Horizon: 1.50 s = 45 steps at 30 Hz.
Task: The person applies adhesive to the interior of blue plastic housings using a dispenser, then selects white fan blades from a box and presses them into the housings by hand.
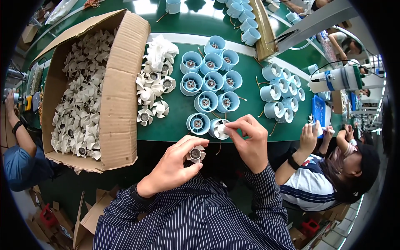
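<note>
My left hand [173, 166] is closed round a small white fan impeller [195, 154], its dark round hub facing up, just in front of the table's near edge. My right hand [250, 139] pinches a second white impeller [221, 129], which sits at the mouth of a light blue round fan housing [213, 122] at that edge. How deep it sits is hidden by the fingers. Beyond my hands stand several blue housings [212, 81] with bare motor cores showing inside. To their left lies a loose group of white impellers [152, 85].
A big cardboard box [121, 89] full of impellers stands at the left. White plastic wrapping [160, 52] lies beside it. Further right are several blue housings with impellers inside [280, 92] and a blue tray [319, 109]. A co-worker [310, 175] sits at my right.
</note>
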Motion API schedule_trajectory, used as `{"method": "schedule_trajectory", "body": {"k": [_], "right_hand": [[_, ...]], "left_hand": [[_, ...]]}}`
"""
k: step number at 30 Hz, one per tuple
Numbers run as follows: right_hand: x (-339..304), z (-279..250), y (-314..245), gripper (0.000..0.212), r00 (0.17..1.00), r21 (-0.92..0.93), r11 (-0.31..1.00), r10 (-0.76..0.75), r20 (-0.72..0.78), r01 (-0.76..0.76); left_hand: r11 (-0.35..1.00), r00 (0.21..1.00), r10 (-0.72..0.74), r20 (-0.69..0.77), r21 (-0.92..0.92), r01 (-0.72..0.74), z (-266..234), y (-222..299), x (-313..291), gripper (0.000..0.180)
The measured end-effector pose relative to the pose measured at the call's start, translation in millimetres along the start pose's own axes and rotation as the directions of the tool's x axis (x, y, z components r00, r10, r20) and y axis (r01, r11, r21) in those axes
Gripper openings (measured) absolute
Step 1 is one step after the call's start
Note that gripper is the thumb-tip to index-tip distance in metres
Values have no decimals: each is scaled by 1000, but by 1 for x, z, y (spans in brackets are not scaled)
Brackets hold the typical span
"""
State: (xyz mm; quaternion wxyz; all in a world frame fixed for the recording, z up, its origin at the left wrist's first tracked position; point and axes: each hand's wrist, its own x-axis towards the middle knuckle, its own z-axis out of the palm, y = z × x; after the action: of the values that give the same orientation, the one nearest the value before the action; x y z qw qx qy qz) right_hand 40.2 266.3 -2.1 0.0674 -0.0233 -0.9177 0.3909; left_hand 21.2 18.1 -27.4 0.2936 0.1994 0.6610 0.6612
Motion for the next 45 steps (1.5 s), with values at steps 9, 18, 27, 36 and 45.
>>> {"method": "schedule_trajectory", "body": {"k": [9, 18, 27, 36, 45], "right_hand": [[8, -7, -1, 14, 994, -209, 973, -92, 60, 102], [13, -7, -7, 12, 966, -404, 878, -223, 130, 257], [-3, -11, -33, 28, 899, 50, 910, -415, 143, 412], [6, 0, -39, 21, 817, -13, 831, -543, 194, 555], [36, 24, -18, 12, 970, -29, 979, -193, 145, 199]], "left_hand": [[999, 999, 44, -16, 26, -44, 1, 2, 5, 65], [985, 998, -52, -37, -169, 45, 3, 4, 5, 59], [971, 999, -29, -35, -238, 20, -5, 11, 3, 62], [855, 978, -195, 79, -475, 209, -13, 11, 0, 59], [941, 967, 38, -251, 334, 50, -10, -5, 3, 59]]}}
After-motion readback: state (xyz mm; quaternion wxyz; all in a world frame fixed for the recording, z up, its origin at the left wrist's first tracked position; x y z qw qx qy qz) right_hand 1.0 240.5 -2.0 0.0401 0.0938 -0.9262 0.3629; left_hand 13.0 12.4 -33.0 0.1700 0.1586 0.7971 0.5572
